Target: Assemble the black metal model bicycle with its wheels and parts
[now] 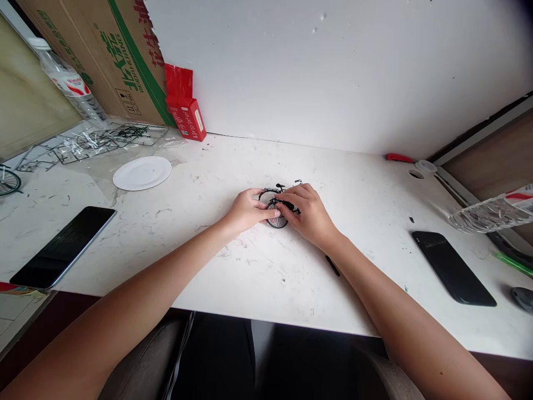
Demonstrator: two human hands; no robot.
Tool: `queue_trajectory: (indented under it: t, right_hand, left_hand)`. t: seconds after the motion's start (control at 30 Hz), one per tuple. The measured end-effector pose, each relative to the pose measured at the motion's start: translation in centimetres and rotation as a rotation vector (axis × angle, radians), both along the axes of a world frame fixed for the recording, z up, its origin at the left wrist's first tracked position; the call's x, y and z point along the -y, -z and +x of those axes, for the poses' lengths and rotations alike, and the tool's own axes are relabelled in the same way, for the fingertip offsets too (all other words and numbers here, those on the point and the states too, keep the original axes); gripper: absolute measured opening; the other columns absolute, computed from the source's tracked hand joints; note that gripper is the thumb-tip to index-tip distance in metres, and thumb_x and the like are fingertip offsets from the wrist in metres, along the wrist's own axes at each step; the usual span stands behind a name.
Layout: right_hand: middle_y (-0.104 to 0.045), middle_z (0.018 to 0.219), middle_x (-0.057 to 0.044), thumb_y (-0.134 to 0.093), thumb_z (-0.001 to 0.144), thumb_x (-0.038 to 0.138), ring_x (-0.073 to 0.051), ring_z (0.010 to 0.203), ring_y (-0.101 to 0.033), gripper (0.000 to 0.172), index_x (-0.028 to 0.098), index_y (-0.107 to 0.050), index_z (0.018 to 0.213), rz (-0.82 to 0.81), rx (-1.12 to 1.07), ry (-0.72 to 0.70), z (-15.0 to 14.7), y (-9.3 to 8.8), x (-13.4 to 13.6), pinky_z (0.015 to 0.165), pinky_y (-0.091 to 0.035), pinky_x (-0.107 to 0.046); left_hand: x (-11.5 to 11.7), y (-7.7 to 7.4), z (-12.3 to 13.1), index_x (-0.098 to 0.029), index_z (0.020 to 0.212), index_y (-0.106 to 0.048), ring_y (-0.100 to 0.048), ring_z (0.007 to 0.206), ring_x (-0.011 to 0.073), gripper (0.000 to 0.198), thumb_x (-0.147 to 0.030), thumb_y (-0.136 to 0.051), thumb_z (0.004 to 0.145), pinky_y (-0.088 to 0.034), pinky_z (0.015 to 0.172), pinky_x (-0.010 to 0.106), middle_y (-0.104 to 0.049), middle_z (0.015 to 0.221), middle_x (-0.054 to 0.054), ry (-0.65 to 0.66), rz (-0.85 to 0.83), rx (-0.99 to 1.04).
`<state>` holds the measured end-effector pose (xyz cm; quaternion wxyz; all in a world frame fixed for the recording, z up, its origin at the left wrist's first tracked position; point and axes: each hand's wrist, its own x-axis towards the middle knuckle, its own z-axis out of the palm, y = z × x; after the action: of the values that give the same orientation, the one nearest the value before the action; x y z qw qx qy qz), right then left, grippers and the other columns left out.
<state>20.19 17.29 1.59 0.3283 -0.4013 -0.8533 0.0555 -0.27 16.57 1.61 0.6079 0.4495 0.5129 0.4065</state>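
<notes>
A white, grey-streaked table spreads around the left hand and right hand; a pale wall rises beyond them. Both pinch a small black model bicycle between them, its thin-spoked wheel nearest the body. The front edge runs bodyward of the hands; a paper plate and phone sit well leftward.
</notes>
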Motion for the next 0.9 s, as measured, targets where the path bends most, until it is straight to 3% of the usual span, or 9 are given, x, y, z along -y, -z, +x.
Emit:
queue_trajectory:
  t: [0.1,0.2,0.47,0.73,0.9]
  right_hand:
    - [-0.079,0.104,-0.008,-0.069,0.103,0.031,-0.030,0.101,-0.063,0.018,0.028,-0.083,0.114,0.008,-0.026,0.017,0.2,0.2,0.0,0.088,-0.054,-0.049]
    - [-0.080,0.101,-0.008,-0.073,0.100,0.031,-0.031,0.102,-0.062,0.013,0.028,-0.084,0.104,0.035,-0.076,0.018,0.4,0.1,0.2,0.087,-0.054,-0.050]
    - [-0.078,0.103,-0.007,-0.062,0.105,0.028,-0.029,0.100,-0.063,0.015,0.026,-0.077,0.103,-0.109,-0.108,-0.027,1.1,-0.3,0.6,0.088,-0.054,-0.048]
    - [-0.077,0.096,-0.010,-0.057,0.108,0.025,-0.031,0.100,-0.057,0.021,0.024,-0.077,0.103,0.057,0.196,0.006,1.2,-1.5,0.7,0.081,-0.046,-0.045]
    - [-0.075,0.090,-0.009,-0.058,0.105,0.018,-0.030,0.097,-0.055,0.019,0.022,-0.073,0.095,0.041,0.202,0.034,1.3,-1.3,0.6,0.080,-0.046,-0.044]
  left_hand:
    - [0.0,-0.3,-0.2,-0.012,0.126,-0.067,-0.076,0.082,0.0211,0.068,-0.020,-0.099,0.067,-0.061,0.089,0.040,-0.079,0.087,0.005,0.078,0.007,0.008]
    - [0.0,-0.3,-0.4,-0.013,0.123,-0.070,-0.075,0.078,0.0186,0.058,-0.018,-0.096,0.072,-0.060,0.088,0.038,-0.078,0.084,0.003,0.100,0.006,0.005]
    - [-0.5,0.8,-0.6,-0.015,0.121,-0.073,-0.076,0.080,0.0188,0.059,-0.022,-0.098,0.068,-0.059,0.090,0.038,-0.079,0.085,0.003,0.167,0.040,-0.003]
    - [-0.6,1.1,-0.8,-0.017,0.120,-0.074,-0.077,0.085,0.0199,0.053,-0.025,-0.096,0.072,-0.059,0.092,0.038,-0.080,0.091,0.005,0.234,0.078,0.001]
    - [-0.6,1.3,-0.8,-0.016,0.125,-0.073,-0.077,0.086,0.0194,0.057,-0.024,-0.096,0.073,-0.058,0.093,0.039,-0.081,0.096,0.006,0.248,0.085,-0.024]
